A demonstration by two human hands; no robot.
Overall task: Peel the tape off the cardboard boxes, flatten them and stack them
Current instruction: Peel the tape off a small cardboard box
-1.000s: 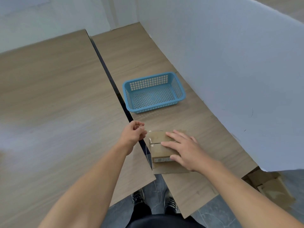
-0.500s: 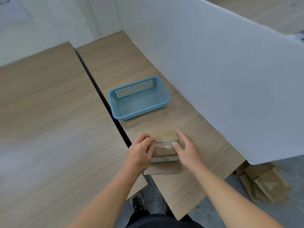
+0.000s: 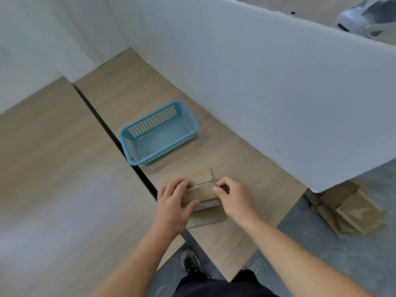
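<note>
The cardboard box [image 3: 201,194] lies by the worktop's [image 3: 246,168] near-left corner, its long axis running left to right and the tape [image 3: 200,185] seam along it. The left hand [image 3: 173,202] grips its left end, and the right hand [image 3: 233,198] pinches its right end.

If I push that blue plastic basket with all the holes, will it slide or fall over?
Probably slide. The blue plastic mesh basket looks low and wide and sits flat on the smooth wooden table, so tipping seems unlikely. It is mostly holes, so it is likely light. Its thin walls may bend a little if squeezed.
</note>
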